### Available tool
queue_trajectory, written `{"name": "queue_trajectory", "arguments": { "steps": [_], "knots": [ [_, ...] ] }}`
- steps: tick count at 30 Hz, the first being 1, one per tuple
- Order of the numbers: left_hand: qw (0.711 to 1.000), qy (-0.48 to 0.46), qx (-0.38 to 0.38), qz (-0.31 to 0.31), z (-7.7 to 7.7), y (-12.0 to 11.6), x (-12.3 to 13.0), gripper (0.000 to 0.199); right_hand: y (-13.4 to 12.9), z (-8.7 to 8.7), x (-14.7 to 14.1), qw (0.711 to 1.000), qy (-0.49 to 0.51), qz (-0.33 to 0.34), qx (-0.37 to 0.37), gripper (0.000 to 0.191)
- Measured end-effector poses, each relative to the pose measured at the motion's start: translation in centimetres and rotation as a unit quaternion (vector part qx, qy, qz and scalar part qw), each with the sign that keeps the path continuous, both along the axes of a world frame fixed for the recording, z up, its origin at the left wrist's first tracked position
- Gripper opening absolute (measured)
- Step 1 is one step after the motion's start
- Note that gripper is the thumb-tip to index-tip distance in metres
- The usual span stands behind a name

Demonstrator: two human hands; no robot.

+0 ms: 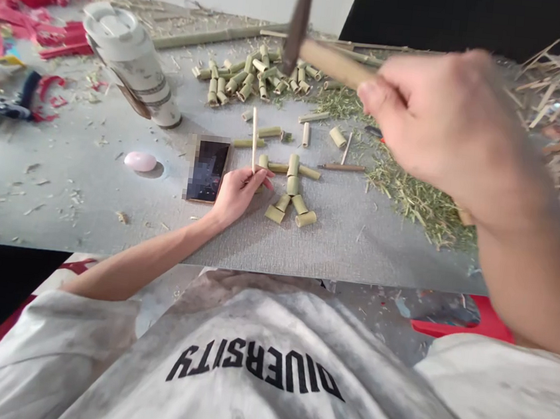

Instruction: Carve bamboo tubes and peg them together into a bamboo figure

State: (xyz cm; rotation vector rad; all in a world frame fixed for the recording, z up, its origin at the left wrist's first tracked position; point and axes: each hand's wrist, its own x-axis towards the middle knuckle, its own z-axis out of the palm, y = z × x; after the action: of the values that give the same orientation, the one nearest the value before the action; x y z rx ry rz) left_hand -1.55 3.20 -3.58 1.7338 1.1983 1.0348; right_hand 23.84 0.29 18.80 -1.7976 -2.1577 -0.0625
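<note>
pale stick (254, 133), at eleven o'clock from centre, looks light, stiff, apt to split; best held low, where the left hand (238, 195) pinches it; right hand (434, 119), at two o'clock, clenches a hammer (333, 62).

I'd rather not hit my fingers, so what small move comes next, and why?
Probably lower the hammer for a light tap atop the stick: your right grip holds the hammer raised, while your left grip pinches the stick low and nearly upright, leaving its top clear.
</note>
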Motion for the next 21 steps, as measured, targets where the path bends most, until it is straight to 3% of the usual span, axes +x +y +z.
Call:
{"name": "queue_trajectory", "arguments": {
  "steps": [3,6,8,10,13,16,17,19,21],
  "knots": [
    [0.999,-0.004,-0.011,-0.032,0.1,0.1,-0.5,0.022,1.6,-6.1,4.6,0.997,-0.034,-0.054,-0.041,0.029],
    [0.999,0.001,-0.023,-0.049,0.1,0.2,-1.0,0.037,2.4,-12.3,10.4,0.988,-0.046,-0.144,-0.015,0.018],
    [0.998,0.027,-0.018,-0.059,0.1,0.3,-1.4,0.049,2.3,-15.3,13.6,0.982,-0.048,-0.18,-0.019,0.022],
    [0.996,0.073,0.011,-0.052,-0.1,0.4,-1.8,0.051,1.9,-17.2,15.6,0.976,-0.048,-0.209,-0.026,0.022],
    [0.987,0.149,0.063,-0.021,-0.4,0.6,-2.3,0.035,1.2,-17.7,15.5,0.973,-0.048,-0.224,0.0,0.028],
    [0.975,0.202,0.09,-0.017,-0.6,0.7,-2.6,0.018,0.2,-15.8,11.3,0.982,-0.02,-0.181,0.057,0.035],
    [0.973,0.211,0.094,-0.021,-0.6,0.7,-2.7,0.016,-0.1,-15.0,9.1,0.99,0.037,-0.123,0.052,0.032],
    [0.972,0.213,0.097,-0.028,-0.3,0.6,-2.7,0.017,-0.5,-13.5,4.0,0.989,0.14,0.002,-0.038,0.033],
    [0.975,0.197,0.093,-0.031,0.1,0.3,-2.6,0.017,-0.5,-12.6,-1.0,0.967,0.205,0.125,-0.082,0.06]
  ]
}}
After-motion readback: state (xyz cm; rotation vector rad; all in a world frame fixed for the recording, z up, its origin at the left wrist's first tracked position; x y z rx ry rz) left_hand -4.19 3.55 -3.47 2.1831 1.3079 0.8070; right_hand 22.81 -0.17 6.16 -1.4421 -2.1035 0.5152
